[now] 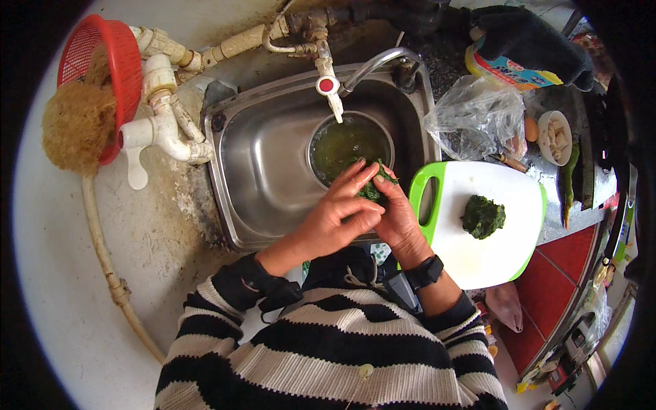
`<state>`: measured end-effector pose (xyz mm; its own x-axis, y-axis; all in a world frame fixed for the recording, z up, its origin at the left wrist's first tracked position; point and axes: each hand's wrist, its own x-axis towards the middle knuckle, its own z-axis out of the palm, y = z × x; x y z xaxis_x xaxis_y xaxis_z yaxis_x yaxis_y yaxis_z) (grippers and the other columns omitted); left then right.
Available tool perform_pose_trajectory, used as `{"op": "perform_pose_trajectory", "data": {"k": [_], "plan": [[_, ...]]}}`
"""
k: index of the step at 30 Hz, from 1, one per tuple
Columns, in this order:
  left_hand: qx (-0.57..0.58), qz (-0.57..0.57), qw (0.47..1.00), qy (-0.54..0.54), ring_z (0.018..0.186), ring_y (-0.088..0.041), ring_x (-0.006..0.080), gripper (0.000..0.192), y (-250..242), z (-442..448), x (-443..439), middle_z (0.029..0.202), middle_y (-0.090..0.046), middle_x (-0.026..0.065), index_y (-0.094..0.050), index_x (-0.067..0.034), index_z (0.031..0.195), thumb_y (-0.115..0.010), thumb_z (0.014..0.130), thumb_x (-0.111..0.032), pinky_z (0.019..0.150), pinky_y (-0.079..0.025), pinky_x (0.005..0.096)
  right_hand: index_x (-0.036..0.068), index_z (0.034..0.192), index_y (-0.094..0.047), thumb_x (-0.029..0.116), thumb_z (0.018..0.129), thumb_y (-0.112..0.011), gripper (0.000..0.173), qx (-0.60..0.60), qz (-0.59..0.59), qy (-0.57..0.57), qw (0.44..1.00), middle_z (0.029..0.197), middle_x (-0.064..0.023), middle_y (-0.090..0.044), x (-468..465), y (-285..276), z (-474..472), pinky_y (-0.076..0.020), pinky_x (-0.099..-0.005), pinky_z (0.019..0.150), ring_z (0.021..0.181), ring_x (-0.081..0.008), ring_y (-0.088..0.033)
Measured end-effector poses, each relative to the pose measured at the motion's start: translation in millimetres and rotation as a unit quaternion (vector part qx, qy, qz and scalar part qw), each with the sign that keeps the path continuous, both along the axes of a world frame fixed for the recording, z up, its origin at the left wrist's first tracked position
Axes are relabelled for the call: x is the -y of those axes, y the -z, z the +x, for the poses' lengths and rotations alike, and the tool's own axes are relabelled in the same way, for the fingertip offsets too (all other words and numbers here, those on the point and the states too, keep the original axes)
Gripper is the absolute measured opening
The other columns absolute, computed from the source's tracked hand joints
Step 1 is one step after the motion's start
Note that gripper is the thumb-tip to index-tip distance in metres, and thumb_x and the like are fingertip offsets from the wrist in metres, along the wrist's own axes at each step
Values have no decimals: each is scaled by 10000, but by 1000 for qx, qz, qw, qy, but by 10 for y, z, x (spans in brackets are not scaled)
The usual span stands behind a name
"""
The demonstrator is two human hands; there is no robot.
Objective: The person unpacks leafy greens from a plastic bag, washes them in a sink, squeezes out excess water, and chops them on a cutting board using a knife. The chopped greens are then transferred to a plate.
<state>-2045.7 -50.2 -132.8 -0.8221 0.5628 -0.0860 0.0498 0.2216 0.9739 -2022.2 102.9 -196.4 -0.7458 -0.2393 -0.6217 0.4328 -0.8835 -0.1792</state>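
A clump of dark leafy greens [370,191] sits between my two hands, over the near edge of a round metal bowl [392,148] of greenish water. My right hand [397,205] is closed around the clump, with its thumb on top. The fingers of my left hand [341,210] lie against the clump's left side and partly hide it. The bowl stands in a stainless steel sink [256,154]. To the right, a second ball of greens [483,217] rests on a white cutting board [461,261] with a green rim and handle.
A valve tap [328,86] and a curved metal faucet [376,60] reach over the sink. Right of it are a clear plastic bag [474,115], an egg [531,129], a small white bowl [564,123] and a green pepper [568,184]. A red plastic basket [118,77] hangs upper left.
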Motion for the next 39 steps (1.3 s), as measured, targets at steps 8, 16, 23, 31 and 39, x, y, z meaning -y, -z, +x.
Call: {"op": "perform_pose_trajectory", "data": {"k": [8,16,23,31,39], "plan": [[190,-119,950,-217,989,-605,184,217,832,-619,442,1076,-638,71,-615,-44,1081,-620,865,-59,865,-490,321,88,1236,-514,114,853,-618,397,-30,2,15,999,1230,-96,-586,-211,-139,59,-469,-402,968,1117,-242,-567],[-150,-424,885,118,1089,-513,347,380,1877,-391,381,1159,-555,181,-646,-58,1101,-724,738,-137,956,-432,429,73,1256,-519,127,854,-616,417,-24,24,28,999,1220,-91,-596,-362,-296,48,-448,-398,1006,1133,-239,-569],[-211,-478,834,177,969,-596,354,129,2160,-341,284,972,-615,162,-698,-46,839,-661,716,-54,749,-543,431,66,1274,-511,129,852,-616,439,-14,29,32,999,1226,-98,-595,-343,-347,114,-450,-407,1002,1131,-248,-571],[378,-45,920,-91,872,-671,224,186,1610,-597,235,1066,-657,132,-652,5,1016,-611,881,-117,776,-550,360,63,1277,-501,111,850,-611,444,-13,19,27,999,1219,-101,-596,-363,-339,158,-462,-400,981,1123,-243,-574],[270,129,935,-192,1166,-540,183,393,282,-243,-168,1256,-594,121,-535,21,1269,-504,988,-252,1023,-394,329,162,1378,-426,124,870,-591,536,-35,5,-19,999,1300,-78,-528,-116,-372,88,-447,-407,983,1177,-229,-527]]}}
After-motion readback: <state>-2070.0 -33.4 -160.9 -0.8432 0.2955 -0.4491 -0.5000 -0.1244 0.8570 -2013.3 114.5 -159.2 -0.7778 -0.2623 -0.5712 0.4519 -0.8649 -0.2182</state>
